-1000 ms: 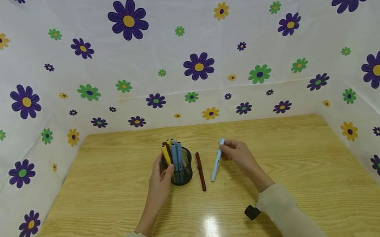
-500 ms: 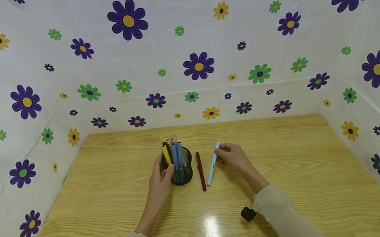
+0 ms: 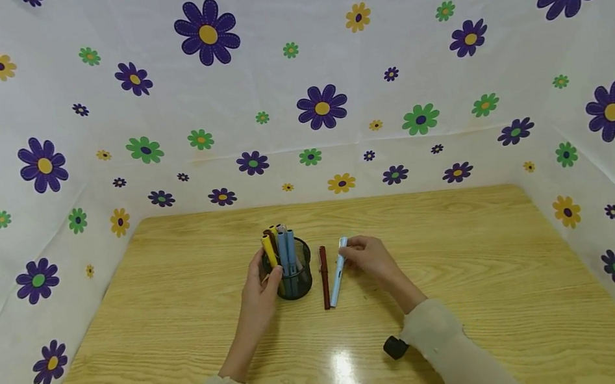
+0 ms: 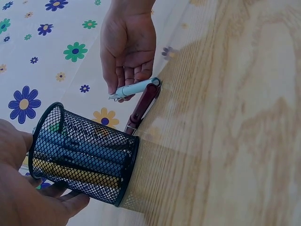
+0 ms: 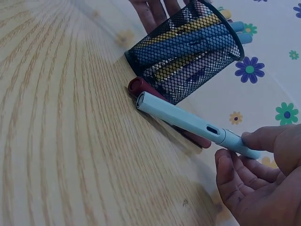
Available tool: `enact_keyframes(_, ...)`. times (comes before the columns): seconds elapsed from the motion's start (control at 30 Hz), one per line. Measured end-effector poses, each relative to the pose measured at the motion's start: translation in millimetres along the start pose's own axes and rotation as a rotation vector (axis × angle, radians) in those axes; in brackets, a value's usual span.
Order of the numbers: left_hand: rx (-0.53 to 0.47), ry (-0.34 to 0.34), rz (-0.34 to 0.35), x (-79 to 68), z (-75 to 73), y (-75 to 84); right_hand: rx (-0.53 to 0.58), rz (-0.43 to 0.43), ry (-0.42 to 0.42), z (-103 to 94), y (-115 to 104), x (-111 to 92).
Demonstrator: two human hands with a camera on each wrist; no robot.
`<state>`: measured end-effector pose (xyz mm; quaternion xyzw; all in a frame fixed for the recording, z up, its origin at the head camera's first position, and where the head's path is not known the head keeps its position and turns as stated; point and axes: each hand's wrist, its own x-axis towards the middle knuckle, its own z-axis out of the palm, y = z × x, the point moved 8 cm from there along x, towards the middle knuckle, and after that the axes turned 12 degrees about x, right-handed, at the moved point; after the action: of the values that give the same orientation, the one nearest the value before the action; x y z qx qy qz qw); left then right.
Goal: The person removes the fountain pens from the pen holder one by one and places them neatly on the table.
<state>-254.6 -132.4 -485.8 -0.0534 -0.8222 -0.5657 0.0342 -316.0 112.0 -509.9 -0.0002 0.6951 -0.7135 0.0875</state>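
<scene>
The worktop (image 3: 183, 314) is faced in glossy, pale wood grain. A mesh cup (image 3: 300, 285) is stood upright on it; just beside the mesh cup, to the right, a red pen (image 3: 324, 275) is laid flat, aligned roughly front to back.

Worktop (image 3: 154, 318): yellowish wood, wavy grain, glossy; far corners rounded. Elongated white glare (image 3: 345, 383) on the worktop's near part. White cloth (image 3: 263, 86) stands behind the worktop's far edge and along its left and right sides, printed with purple, green and yellow flowers. Horizontal crease (image 3: 356, 142) a little above the far edge. Yellow flower (image 3: 341, 183) just above that edge; large purple flower (image 3: 208, 33), yellow-centred, well above it. Green-centred purple flower (image 3: 37, 281) left of the worktop.
</scene>
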Motion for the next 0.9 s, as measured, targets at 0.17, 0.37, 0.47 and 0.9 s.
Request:
enact_keyframes(0.17,0.01,0.004,0.008,0.2,-0.5,-0.9,-0.004,0.009,-0.002,3.6,-0.1,1.3)
enact_keyframes(0.37,0.022,0.01,0.009,0.5,-0.3,-2.2,0.005,0.032,0.013,7.4,1.4,3.6)
enact_keyframes(0.47,0.021,0.008,0.01,-0.3,-0.4,-1.3,0.004,0.032,0.021,8.8,1.7,4.3)
enact_keyframes(0.9,0.008,0.007,0.005,-0.3,-0.4,-0.3,-0.039,0.037,0.081,13.5,2.1,5.3)
